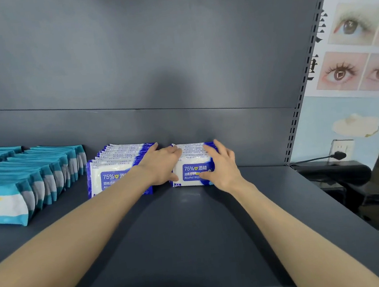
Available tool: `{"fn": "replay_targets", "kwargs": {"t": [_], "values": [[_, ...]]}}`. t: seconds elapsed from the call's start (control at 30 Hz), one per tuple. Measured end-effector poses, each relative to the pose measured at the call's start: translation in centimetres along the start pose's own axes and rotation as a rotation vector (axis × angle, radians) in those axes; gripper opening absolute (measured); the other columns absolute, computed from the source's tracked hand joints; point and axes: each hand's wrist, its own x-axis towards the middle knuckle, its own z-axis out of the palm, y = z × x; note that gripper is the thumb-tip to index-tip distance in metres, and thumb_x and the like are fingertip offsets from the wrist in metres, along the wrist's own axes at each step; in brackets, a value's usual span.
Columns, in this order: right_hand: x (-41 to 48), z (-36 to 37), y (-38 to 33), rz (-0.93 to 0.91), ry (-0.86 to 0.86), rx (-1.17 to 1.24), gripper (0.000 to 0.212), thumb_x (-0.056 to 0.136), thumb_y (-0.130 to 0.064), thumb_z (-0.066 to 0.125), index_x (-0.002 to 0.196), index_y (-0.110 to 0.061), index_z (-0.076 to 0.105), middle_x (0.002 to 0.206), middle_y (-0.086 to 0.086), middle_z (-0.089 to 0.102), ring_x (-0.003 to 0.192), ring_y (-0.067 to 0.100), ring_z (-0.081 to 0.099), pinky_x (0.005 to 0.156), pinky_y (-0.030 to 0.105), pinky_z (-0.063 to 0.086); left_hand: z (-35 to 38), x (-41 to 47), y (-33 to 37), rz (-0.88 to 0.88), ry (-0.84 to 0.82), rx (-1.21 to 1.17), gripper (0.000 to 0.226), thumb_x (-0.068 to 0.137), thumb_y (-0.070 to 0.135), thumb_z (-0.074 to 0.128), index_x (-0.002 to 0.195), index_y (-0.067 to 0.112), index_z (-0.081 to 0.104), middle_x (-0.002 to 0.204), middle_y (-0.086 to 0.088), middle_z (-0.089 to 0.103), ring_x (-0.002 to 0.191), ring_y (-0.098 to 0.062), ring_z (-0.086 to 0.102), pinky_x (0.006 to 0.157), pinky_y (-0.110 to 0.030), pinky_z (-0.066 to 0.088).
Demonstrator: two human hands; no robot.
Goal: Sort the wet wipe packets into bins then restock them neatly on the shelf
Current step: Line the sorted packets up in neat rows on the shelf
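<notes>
Teal packets [36,172] and one blue row [114,164] stand shelved; left hand [162,163] and right hand [223,166] grip the second blue row [193,166], likely finishing.

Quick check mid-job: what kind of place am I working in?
Probably a small shop: a dark display shelf with a slotted upright, alcohol wipe packets in forward-facing rows, and an eyelash poster alongside.
</notes>
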Motion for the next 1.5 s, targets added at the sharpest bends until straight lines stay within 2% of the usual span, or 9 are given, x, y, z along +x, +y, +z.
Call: {"fn": "replay_targets", "kwargs": {"t": [0.1,0.27,0.4,0.7,0.9,1.07,1.17,1.27,1.5], "values": [[0.3,-0.3,-0.1,-0.011,-0.100,-0.107,0.075,0.090,-0.028,0.064,0.151,-0.022,0.020,0.161,-0.002,0.001,0.146,0.025,-0.004,0.114,0.045,0.030,-0.4,0.1,0.0,-0.004,-0.078,-0.013,0.082,0.087,0.049,0.058,0.148,0.010,0.018,0.158,-0.005,0.014,0.145,-0.017,0.017,0.116,-0.048,0.004],[0.7,-0.9,-0.9,0.000,-0.175,-0.276,0.073,0.093,-0.039,0.058,0.152,-0.029,0.015,0.161,-0.002,-0.002,0.146,0.031,-0.009,0.116,0.049,0.012,-0.5,0.7,-0.4,-0.021,-0.075,-0.058,0.069,0.086,0.041,0.064,0.139,0.012,0.031,0.152,-0.006,0.031,0.129,-0.026,0.045,0.116,-0.049,0.008],[0.8,-0.5,-1.1,0.009,-0.165,-0.312,0.072,0.093,-0.039,0.057,0.151,-0.029,0.017,0.160,-0.002,0.008,0.147,0.031,-0.005,0.117,0.050,0.009,-0.2,1.0,-0.3,-0.041,-0.053,-0.030,0.067,0.085,0.041,0.065,0.136,0.011,0.034,0.139,-0.005,0.048,0.118,-0.027,0.053,0.115,-0.051,0.008],[0.4,-2.0,-2.5,0.055,-0.196,-0.303,0.079,0.090,-0.037,0.063,0.152,-0.027,0.015,0.160,0.003,-0.013,0.146,0.033,-0.009,0.115,0.051,0.013,-2.3,0.4,0.6,-0.056,-0.143,-0.032,0.062,0.087,0.042,0.061,0.136,0.012,0.038,0.152,-0.009,0.025,0.138,-0.026,0.031,0.113,-0.055,0.012],[-2.1,-6.5,-4.8,-0.051,0.057,-0.151,0.067,0.092,-0.026,0.061,0.149,-0.021,0.027,0.161,0.004,0.003,0.145,0.029,0.004,0.114,0.047,0.024,-6.7,-2.3,0.3,-0.086,0.134,-0.141,0.061,0.088,0.037,0.058,0.141,0.016,0.037,0.142,-0.008,0.041,0.132,-0.028,0.036,0.111,-0.046,0.023],[-7.1,-10.8,-7.0,-0.138,0.199,-0.150,0.060,0.093,-0.026,0.058,0.147,-0.019,0.032,0.160,0.004,0.008,0.143,0.026,0.010,0.113,0.043,0.025,-10.7,-7.0,1.9,-0.029,0.368,-0.218,0.063,0.090,0.039,0.056,0.145,0.021,0.032,0.144,-0.005,0.041,0.135,-0.025,0.032,0.116,-0.043,0.016],[-11.1,-12.4,-7.1,-0.170,0.248,-0.179,0.056,0.094,-0.027,0.057,0.145,-0.018,0.034,0.159,0.003,0.011,0.142,0.024,0.012,0.112,0.041,0.026,-11.7,-10.8,3.8,-0.001,0.528,-0.249,0.061,0.089,0.036,0.060,0.143,0.020,0.038,0.138,-0.004,0.047,0.132,-0.025,0.037,0.114,-0.044,0.017],[-15.6,-13.0,-6.5,-0.188,0.277,-0.211,0.053,0.095,-0.026,0.056,0.143,-0.016,0.037,0.157,0.005,0.018,0.140,0.024,0.016,0.110,0.036,0.025,-11.3,-14.9,6.0,0.022,0.692,-0.277,0.055,0.084,0.030,0.067,0.134,0.013,0.051,0.126,-0.009,0.057,0.119,-0.030,0.049,0.106,-0.049,0.031],[-27.5,-10.7,-1.8,-0.178,0.211,-0.092,0.047,0.094,-0.027,0.057,0.138,-0.015,0.045,0.153,0.003,0.029,0.136,0.019,0.022,0.106,0.030,0.030,-6.6,-24.7,14.2,-0.056,0.621,-0.347,0.057,0.084,0.044,0.045,0.130,0.013,0.053,0.124,-0.008,0.057,0.112,-0.029,0.053,0.097,-0.046,0.040]]}}
